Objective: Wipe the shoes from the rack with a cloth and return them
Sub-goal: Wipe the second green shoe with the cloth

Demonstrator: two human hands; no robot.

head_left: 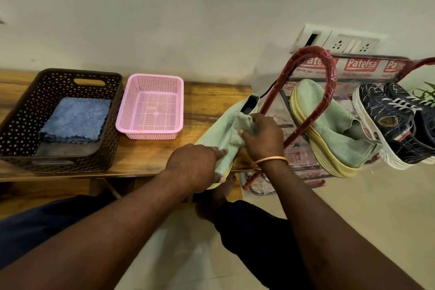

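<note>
at the bench (211,94) edge, my left hand (195,167) grips the green shoe (219,132) at its near end and my right hand (263,139) is clenched round the cloth (246,122), pressed on the upper. i judge this mid-wipe. the second green shoe (334,129) and the dark sneakers (395,125) sit on the rack (327,92); whether they are wiped, i can't tell.

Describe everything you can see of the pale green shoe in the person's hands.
The pale green shoe is a laceless slip-on with a knit-looking upper, a dark opening and a pale yellow sole. It lies tilted over the right end of the wooden bench, opening away from the person. The left hand grips the toe end. The right hand holds a bunched greyish-green cloth against the upper near the opening. Whether it rests on the bench cannot be told.
</note>
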